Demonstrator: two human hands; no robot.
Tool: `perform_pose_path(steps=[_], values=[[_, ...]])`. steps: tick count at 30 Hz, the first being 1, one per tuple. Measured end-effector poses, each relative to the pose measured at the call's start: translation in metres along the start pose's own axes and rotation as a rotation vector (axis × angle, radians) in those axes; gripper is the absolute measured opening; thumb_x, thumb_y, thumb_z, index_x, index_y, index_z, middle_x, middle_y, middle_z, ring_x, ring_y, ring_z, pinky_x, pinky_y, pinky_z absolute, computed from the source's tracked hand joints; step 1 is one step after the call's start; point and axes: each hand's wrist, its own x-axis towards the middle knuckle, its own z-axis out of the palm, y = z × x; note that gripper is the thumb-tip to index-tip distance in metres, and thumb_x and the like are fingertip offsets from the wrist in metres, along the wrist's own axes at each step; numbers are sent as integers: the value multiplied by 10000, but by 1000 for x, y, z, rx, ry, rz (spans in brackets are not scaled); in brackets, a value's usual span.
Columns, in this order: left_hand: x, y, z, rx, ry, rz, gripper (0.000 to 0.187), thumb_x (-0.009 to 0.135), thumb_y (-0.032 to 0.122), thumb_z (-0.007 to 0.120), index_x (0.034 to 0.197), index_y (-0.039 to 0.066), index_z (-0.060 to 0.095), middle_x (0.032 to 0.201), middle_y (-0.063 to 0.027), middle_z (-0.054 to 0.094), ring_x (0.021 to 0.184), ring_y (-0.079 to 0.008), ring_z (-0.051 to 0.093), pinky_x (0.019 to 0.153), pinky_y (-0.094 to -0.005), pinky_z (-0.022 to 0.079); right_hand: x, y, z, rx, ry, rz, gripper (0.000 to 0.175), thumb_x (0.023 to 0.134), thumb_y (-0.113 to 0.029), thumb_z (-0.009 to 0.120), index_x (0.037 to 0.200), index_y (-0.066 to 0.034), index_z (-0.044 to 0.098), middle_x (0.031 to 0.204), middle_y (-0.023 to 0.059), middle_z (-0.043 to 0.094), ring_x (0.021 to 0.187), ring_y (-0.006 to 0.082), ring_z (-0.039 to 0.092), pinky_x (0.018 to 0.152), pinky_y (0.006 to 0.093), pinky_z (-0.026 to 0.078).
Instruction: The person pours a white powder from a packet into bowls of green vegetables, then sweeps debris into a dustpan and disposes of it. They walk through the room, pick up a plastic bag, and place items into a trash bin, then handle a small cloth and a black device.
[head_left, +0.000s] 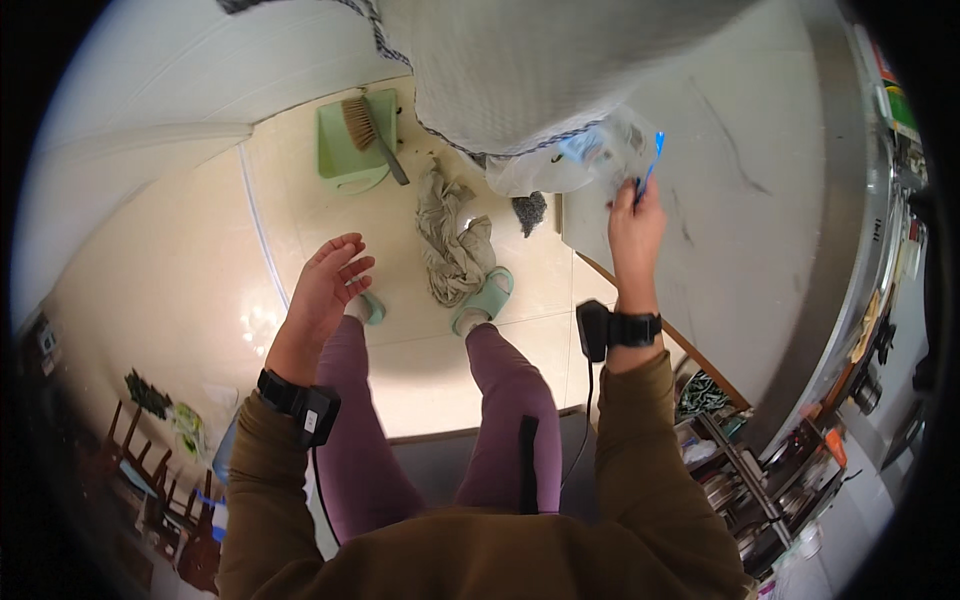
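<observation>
With pinched fingers, my right hand (637, 225) holds a thin blue object (654, 161), which is too blurred to name surely. Just beyond it is a clear plastic bag (540, 174) with light blue items inside, partly covered by a pale quilted cloth (517, 82) with a dark braided edge. My left hand (330, 281) is raised over the floor with its fingers apart and slightly curled, and nothing is in it. Between the hands, a crumpled beige cloth (450, 232) lies on the tiles beside my green slipper (487, 300).
A green dustpan (330, 139) with a hand brush (361, 126) across it lies on the floor. Near the bag is a dark grey speckled thing (529, 214). A white panel (720, 225) stands right, above racks of pots (724, 491). Wooden chairs (150, 465) are at lower left.
</observation>
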Motion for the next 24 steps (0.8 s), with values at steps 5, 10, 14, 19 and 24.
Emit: perform_pose_path(steps=[5,10,14,19,24], values=[[71,-21,-54,401,-81,2,234,888,176,520,1099,77,532,1012,-10,549,936,-149,553,770,-296,456,31,51,105,-527,1,-367,451,787,-114,560,1230,-83,483,1272,288,370,1095,444,425,894,474,379],[126,3,-120,547,5,48,212,872,162,539,1065,76,551,1005,-9,558,910,-130,567,727,-263,457,42,72,168,-413,-401,-577,647,779,-278,650,1344,-108,386,1406,318,156,1266,491,237,1052,438,262],[172,31,-152,613,53,157,161,865,143,533,1016,95,557,944,15,549,845,-104,564,703,-247,448,85,70,179,-441,-781,-707,718,805,-287,648,1404,-143,281,1472,236,35,1348,406,132,1087,383,225],[232,44,-176,576,24,240,151,869,142,524,1009,98,556,944,24,539,839,-92,553,713,-244,427,122,66,210,-796,-952,-818,740,812,-319,626,1415,-136,239,1479,213,41,1324,389,217,1076,401,257],[284,26,-201,599,86,271,323,853,213,557,1142,79,503,1094,-8,514,997,-117,486,792,-294,399,125,63,242,-1049,-985,-699,865,762,-262,687,1436,-237,145,1483,201,-51,1288,410,295,1034,411,332]])
